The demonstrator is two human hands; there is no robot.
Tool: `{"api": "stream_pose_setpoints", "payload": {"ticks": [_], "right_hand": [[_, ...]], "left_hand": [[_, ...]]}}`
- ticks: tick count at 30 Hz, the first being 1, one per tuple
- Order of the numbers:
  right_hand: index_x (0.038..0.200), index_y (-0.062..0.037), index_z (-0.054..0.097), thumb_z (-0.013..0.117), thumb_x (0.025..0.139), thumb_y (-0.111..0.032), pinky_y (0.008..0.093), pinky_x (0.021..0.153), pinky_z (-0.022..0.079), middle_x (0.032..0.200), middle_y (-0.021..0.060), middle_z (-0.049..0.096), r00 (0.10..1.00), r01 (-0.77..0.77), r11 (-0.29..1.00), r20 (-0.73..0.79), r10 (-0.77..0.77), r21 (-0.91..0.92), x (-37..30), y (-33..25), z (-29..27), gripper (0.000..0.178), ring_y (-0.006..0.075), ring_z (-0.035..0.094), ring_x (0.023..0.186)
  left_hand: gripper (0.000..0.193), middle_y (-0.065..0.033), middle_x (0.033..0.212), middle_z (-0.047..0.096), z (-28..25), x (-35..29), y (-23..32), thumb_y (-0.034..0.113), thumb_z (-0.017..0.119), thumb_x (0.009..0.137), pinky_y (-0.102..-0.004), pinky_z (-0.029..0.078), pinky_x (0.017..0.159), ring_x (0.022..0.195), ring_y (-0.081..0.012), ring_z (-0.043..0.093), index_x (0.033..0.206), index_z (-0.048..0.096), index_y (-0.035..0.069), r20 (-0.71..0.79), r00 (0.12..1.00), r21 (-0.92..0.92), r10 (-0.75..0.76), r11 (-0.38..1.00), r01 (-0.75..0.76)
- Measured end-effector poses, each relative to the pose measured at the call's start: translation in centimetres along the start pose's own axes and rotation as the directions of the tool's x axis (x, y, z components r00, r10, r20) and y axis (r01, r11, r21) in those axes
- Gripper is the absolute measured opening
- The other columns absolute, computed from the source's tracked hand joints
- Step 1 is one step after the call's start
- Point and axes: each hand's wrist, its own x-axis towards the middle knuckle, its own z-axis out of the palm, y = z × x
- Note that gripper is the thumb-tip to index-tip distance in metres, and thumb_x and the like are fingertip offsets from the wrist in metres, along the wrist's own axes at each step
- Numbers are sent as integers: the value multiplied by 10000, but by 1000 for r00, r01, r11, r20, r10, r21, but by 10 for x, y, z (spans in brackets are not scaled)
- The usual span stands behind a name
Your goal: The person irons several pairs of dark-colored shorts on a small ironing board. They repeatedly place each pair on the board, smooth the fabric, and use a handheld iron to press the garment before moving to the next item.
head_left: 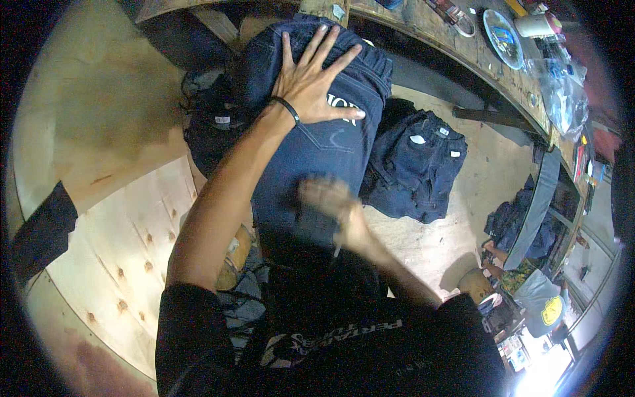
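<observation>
A dark blue denim garment (278,165) with a gathered waistband, a stitched back pocket and a white print is stretched out in front of me. My left hand (311,89) presses flat on its upper part, fingers spread, the thumb beside the print; a dark band circles the wrist. Lower on the cloth is my right hand (327,198), smeared by motion. Its fingers are not clear, and whether it holds the dark greyish patch beneath it cannot be made out.
More dark denim garments (423,165) with white tags lie at the right, and a dark pile (211,122) lies at the left. A wooden bench (423,33) crosses the top, bearing a blue-rimmed plate (503,38) and a plastic bag (562,99). Another person (536,298) sits at the far right.
</observation>
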Motion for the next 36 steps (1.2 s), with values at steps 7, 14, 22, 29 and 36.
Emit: {"api": "stream_pose_setpoints", "payload": {"ticks": [7,14,22,29,36], "right_hand": [[1473,-62,670,753,796,-218,496,1303,322,1592,175,589,964,-91,995,-252,81,-31,44,-15,-30,700,339,531,1500],[1438,-32,690,787,736,-109,482,1275,370,1528,179,643,995,-42,994,-82,51,105,81,-5,-56,712,369,578,1452],[1187,14,736,765,796,-17,505,1007,522,1121,177,725,555,-94,993,-832,-1,-64,112,-2,-122,394,383,659,1053],[1582,-182,540,852,690,-88,599,1254,344,1521,249,524,663,-412,756,-737,-135,-509,118,62,-73,950,509,386,1515],[1547,-307,602,658,898,-100,844,1228,108,1606,137,487,828,-495,668,-536,167,-556,-13,-8,124,684,512,225,1620]], "left_hand": [[1299,-200,1809,156,-9,11,-1,982,671,665,-847,11,1222,1677,-406,116,1722,317,316,138,990,71,-20,997,11],[1341,-209,1809,152,-2,37,-13,987,686,629,-814,-1,1252,1681,-396,100,1715,341,279,55,986,-55,157,987,-154],[1107,-204,1781,230,-7,39,-15,750,817,755,-789,20,1271,1660,-414,168,1666,436,250,-39,999,-165,33,986,-39],[852,-288,1691,379,-29,-116,21,509,578,1086,-619,372,1224,1484,-514,469,1723,219,71,63,649,-420,-758,570,706],[527,-291,1484,566,62,-459,120,208,525,1120,-496,472,1121,1333,-471,589,1583,424,-22,396,656,-551,-642,406,729]]}}
